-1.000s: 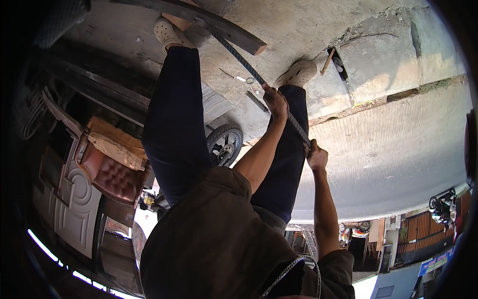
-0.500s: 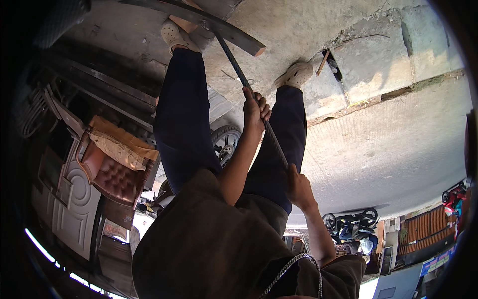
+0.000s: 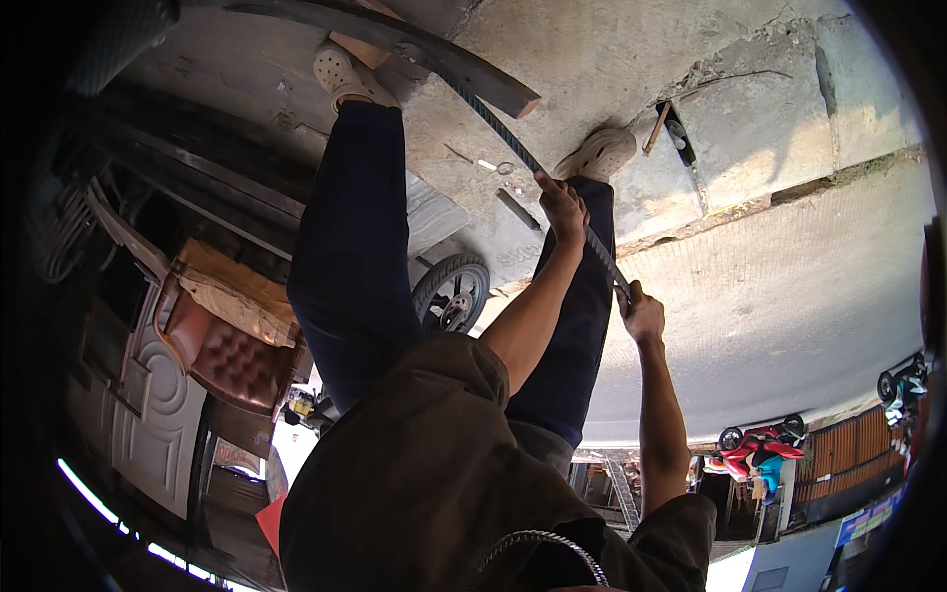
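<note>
My left hand (image 3: 565, 209) is closed around a long dark ribbed steel rod (image 3: 501, 130), roughly midway along the part I can see. Nearer to me and further right, my right hand (image 3: 641, 314) grips the rod's near end. From my hands the rod slants up and left to a dark wooden plank (image 3: 464, 71). Its far end meets the plank near a spot by my left foot; how the two join I cannot make out. A lighter wood block (image 3: 361, 49) lies partly under the plank, beside my left shoe (image 3: 340, 74).
Between my legs lie a small ring-ended tool (image 3: 503, 168) and a dark flat bar (image 3: 518, 209). By my right shoe (image 3: 600, 155) are a wooden stick (image 3: 656, 129) and a dark tool (image 3: 680, 138). A motorbike wheel (image 3: 454, 296) and brown leather chair (image 3: 247, 357) stand behind me.
Both hands have swung to the right with the rod, the right one also further from my body, so the rod slants more. The plank has shifted slightly right. A red motorbike now shows at the right.
</note>
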Motion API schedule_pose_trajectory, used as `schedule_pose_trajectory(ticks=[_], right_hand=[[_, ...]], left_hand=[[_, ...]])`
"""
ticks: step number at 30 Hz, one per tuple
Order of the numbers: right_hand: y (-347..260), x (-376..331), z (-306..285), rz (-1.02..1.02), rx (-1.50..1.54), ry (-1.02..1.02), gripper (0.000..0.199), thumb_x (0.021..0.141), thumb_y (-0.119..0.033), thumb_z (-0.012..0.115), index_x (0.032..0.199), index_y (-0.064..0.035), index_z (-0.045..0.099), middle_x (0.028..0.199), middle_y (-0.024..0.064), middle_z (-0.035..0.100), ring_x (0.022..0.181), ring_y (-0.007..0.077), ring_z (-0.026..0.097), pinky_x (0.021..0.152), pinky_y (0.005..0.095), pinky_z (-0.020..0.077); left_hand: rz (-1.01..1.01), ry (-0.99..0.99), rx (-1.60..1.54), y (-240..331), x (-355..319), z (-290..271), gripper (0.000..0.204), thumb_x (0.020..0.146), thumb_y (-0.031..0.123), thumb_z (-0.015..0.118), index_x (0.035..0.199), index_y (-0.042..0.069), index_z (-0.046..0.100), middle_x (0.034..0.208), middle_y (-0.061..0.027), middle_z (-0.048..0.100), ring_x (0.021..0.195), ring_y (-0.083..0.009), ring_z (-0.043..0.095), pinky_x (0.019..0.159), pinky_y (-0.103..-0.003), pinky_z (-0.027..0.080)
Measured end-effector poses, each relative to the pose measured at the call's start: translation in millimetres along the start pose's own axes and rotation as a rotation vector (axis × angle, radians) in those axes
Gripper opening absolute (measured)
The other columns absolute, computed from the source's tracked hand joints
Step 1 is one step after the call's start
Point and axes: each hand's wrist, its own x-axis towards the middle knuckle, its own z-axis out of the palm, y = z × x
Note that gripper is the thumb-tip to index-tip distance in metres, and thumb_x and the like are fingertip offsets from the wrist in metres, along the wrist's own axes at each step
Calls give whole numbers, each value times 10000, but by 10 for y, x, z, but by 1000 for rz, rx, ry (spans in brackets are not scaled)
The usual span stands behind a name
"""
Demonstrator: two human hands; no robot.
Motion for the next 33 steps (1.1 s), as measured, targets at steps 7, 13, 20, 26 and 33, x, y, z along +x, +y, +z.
schedule_pose_trajectory(ticks=[7,13,20,26,33], right_hand=[[261,328,726,-154,100,136,327,885,-369,583,836,-71,456,601,163,600,495,372,586,439,449,464],[364,507,1018,-200,126,153,319,886,-360,583,891,-57,482,617,164,607,500,368,589,440,439,471],[132,129,199,-60,74,74,372,907,-439,514,845,-73,500,552,146,582,517,343,607,473,461,470],[-710,-644,-723,17,171,-147,389,927,-420,466,868,-38,504,597,234,592,617,427,618,570,527,484],[-1984,-1512,-1097,-268,823,-286,270,934,-203,506,967,45,405,666,277,575,656,477,567,552,509,445]], left_hand=[[133,76,79,-211,331,-132,647,850,753,274,574,168,246,424,30,255,275,-107,253,255,-265,206],[135,43,129,-311,474,-215,615,878,726,219,652,155,263,477,33,232,327,-102,225,317,-274,214],[47,-76,108,-72,67,-61,608,888,710,228,708,137,317,483,24,254,347,-126,266,359,-293,258],[-38,-151,94,438,-455,-344,565,892,688,305,724,151,358,500,21,309,371,-115,300,382,-284,277],[-170,-459,-214,1274,-1238,-1129,450,933,537,439,1005,98,505,597,1,414,467,-96,371,451,-249,350]])
